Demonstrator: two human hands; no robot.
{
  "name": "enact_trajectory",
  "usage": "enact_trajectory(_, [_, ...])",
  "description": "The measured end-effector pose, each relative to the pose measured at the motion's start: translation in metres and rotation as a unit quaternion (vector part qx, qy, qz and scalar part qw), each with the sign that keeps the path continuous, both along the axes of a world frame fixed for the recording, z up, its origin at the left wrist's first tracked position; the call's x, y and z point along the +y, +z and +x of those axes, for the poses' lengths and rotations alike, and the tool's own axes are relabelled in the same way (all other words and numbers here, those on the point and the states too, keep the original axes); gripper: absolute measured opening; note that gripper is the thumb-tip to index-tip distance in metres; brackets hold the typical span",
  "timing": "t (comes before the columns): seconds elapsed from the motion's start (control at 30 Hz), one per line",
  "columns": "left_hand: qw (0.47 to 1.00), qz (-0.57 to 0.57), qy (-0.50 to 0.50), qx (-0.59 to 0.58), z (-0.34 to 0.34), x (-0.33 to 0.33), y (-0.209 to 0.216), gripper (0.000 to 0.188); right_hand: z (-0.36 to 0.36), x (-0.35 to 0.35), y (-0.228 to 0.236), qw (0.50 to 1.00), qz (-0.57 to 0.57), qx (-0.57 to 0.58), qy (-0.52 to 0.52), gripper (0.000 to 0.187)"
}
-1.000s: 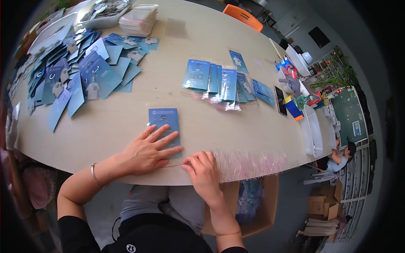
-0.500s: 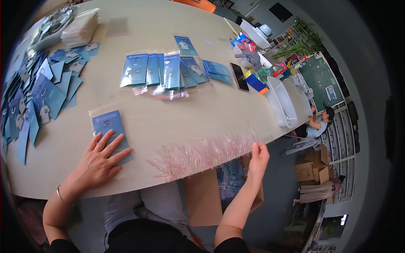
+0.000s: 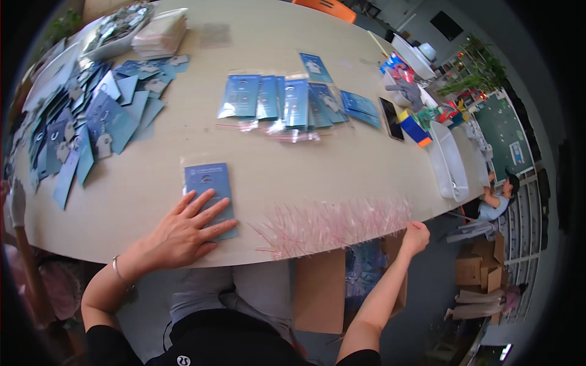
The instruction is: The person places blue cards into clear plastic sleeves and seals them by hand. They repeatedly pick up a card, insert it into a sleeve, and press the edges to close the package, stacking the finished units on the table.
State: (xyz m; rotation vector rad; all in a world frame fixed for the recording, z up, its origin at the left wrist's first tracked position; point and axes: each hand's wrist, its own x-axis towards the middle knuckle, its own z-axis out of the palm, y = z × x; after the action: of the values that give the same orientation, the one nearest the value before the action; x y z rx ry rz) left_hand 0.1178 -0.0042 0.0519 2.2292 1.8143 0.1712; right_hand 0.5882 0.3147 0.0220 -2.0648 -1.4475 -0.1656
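- Blue card in a transparent sleeve (image 3: pixel 206 177) lay near the front of the bench (image 3: pixel 305 168), set back from its edge.
- Left hand (image 3: pixel 182 235) rested flat and open, fingers spread over the card's lower part, its forearm crossing the near edge.
- Right hand (image 3: pixel 417 236) was curled closed at that edge, by the right end of the strips; whether it gripped anything, I could not tell.
- Transparent strips with red lines (image 3: pixel 332 227) ran along the edge between the hands.
- Open bench surface stretched from the card back to the group of sleeved cards (image 3: pixel 295 100) and leftward to the loose card pile (image 3: pixel 113 122).
- Cardboard box (image 3: pixel 320 294) stood below the edge, beside the person's legs.
- White tray (image 3: pixel 448 165) sat toward the bench's right side.
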Motion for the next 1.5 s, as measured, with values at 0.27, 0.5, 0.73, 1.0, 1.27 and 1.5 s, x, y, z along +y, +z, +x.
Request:
enact_trajectory(0.27, [0.999,0.008,-0.023,-0.043,-0.005,-0.006,-0.008,0.060,-0.195,-0.190,0.040,0.758,0.031,0.072,0.647,0.039])
enact_trajectory(0.5, [0.991,0.020,-0.002,-0.134,-0.008,-0.031,-0.001,0.058,-0.246,-0.231,-0.008,0.650,-0.012,-0.026,0.759,0.035])
enact_trajectory(0.73, [0.985,0.147,0.014,-0.089,-0.003,-0.071,-0.024,0.036,-0.248,-0.231,-0.011,0.677,-0.014,0.075,0.732,0.019])
enact_trajectory(1.0, [0.955,0.222,0.137,-0.140,0.012,-0.068,-0.031,0.024,-0.254,-0.252,-0.004,0.773,-0.063,0.070,0.627,0.018])
enact_trajectory(1.27, [0.956,0.191,0.197,-0.104,0.021,-0.065,-0.027,0.026,-0.257,-0.263,-0.006,0.813,-0.102,0.075,0.569,0.019])
enact_trajectory(1.5, [0.957,0.144,0.219,-0.126,0.021,-0.063,-0.020,0.018,-0.260,-0.261,-0.003,0.814,-0.119,0.072,0.564,0.019])
